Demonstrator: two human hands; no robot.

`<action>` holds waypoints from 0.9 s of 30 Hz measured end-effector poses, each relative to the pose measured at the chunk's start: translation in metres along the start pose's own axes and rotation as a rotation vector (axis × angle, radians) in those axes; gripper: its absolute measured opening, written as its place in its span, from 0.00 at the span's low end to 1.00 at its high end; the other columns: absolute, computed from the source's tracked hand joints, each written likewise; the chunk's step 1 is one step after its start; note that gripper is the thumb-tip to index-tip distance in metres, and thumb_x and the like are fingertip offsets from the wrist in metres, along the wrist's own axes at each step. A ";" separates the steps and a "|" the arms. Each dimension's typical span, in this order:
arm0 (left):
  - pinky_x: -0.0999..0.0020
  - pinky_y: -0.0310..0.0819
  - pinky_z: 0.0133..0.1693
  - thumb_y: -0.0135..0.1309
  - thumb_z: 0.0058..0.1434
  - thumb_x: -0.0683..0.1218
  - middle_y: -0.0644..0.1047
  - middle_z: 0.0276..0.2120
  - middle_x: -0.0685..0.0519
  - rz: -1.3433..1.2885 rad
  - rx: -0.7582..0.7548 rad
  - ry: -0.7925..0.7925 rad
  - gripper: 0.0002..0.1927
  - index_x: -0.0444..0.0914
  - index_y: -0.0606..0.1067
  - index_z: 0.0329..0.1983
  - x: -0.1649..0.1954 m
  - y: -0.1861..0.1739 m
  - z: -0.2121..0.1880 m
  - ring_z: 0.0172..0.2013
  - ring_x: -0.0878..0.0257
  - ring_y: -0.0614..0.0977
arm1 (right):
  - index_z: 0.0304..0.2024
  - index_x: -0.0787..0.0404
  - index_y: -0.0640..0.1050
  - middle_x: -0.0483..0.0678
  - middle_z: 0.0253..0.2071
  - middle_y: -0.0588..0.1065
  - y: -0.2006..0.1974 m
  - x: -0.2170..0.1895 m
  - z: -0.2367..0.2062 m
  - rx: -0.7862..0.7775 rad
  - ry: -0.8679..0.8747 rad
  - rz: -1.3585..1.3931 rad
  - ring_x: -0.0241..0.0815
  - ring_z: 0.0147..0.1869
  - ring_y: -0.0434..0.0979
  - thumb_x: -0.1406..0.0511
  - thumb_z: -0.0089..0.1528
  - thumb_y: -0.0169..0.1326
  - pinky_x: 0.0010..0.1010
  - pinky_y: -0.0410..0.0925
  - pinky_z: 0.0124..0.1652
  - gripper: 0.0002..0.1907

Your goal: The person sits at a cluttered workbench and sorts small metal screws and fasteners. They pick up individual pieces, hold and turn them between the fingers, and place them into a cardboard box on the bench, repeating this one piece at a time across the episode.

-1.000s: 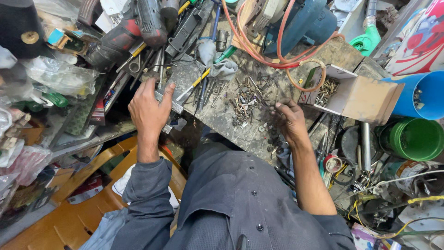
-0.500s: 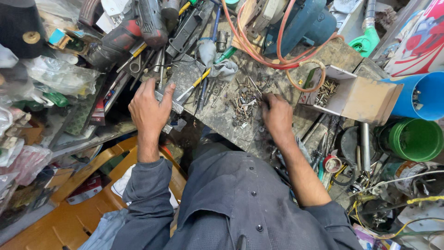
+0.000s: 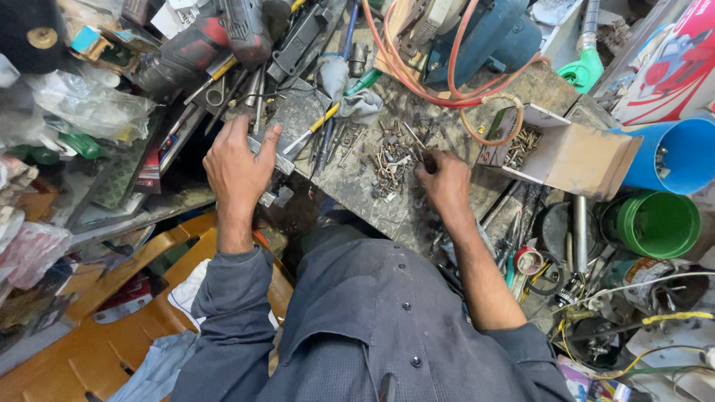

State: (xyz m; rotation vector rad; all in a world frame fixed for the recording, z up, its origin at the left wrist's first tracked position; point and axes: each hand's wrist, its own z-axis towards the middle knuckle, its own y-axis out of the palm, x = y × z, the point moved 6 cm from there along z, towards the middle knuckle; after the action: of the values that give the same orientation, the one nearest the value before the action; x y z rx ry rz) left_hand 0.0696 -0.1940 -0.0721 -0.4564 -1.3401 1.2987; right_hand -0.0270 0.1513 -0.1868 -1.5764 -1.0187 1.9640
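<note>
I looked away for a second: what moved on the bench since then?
The right hand slid left along the bench, from near the cardboard box to the pile of screws, fingers now at its edge. The left hand stayed flat on the bench edge; the box did not move.

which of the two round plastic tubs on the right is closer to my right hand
The green round plastic bucket: it sits lower in view, nearer the right hand, while the blue round plastic tub lies behind the open cardboard box.

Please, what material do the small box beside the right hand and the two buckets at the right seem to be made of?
Small box: apparently cardboard, matte brown inside, with folded open flaps. Blue bucket and green bucket: probably plastic, judging by their even bright colour and smooth, slightly shiny walls.
</note>
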 end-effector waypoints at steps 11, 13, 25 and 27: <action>0.46 0.72 0.37 0.60 0.67 0.60 0.79 0.40 0.40 -0.020 -0.016 -0.039 0.25 0.33 0.77 0.46 0.001 -0.002 -0.002 0.39 0.37 0.80 | 0.46 0.65 0.82 0.49 0.33 0.81 0.002 0.017 -0.009 -0.013 0.177 0.276 0.38 0.35 0.79 0.66 0.59 0.64 0.32 0.72 0.39 0.14; 0.46 0.72 0.37 0.59 0.67 0.60 0.80 0.41 0.40 -0.022 -0.003 -0.027 0.25 0.33 0.77 0.48 0.002 -0.003 -0.003 0.40 0.37 0.80 | 0.46 0.68 0.82 0.43 0.35 0.79 0.007 0.030 -0.013 -0.098 0.299 0.601 0.30 0.37 0.74 0.66 0.62 0.65 0.25 0.68 0.38 0.13; 0.44 0.72 0.39 0.59 0.69 0.61 0.80 0.42 0.40 0.053 -0.028 -0.034 0.25 0.34 0.78 0.48 0.004 0.009 -0.001 0.42 0.36 0.80 | 0.49 0.66 0.83 0.40 0.35 0.79 0.016 0.060 -0.036 -0.192 0.605 0.994 0.28 0.35 0.72 0.65 0.61 0.63 0.22 0.65 0.36 0.15; 0.45 0.72 0.40 0.59 0.70 0.60 0.80 0.45 0.40 0.018 0.002 -0.001 0.23 0.35 0.78 0.51 0.006 0.008 -0.004 0.42 0.36 0.80 | 0.49 0.66 0.83 0.40 0.35 0.79 0.010 0.061 -0.042 -0.197 0.621 1.020 0.28 0.35 0.74 0.65 0.61 0.63 0.22 0.67 0.37 0.16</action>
State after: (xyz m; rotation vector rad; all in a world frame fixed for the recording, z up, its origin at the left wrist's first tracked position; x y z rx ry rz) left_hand 0.0681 -0.1846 -0.0777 -0.4679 -1.3379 1.3149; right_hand -0.0026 0.2004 -0.2374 -2.9379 -0.1127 1.6337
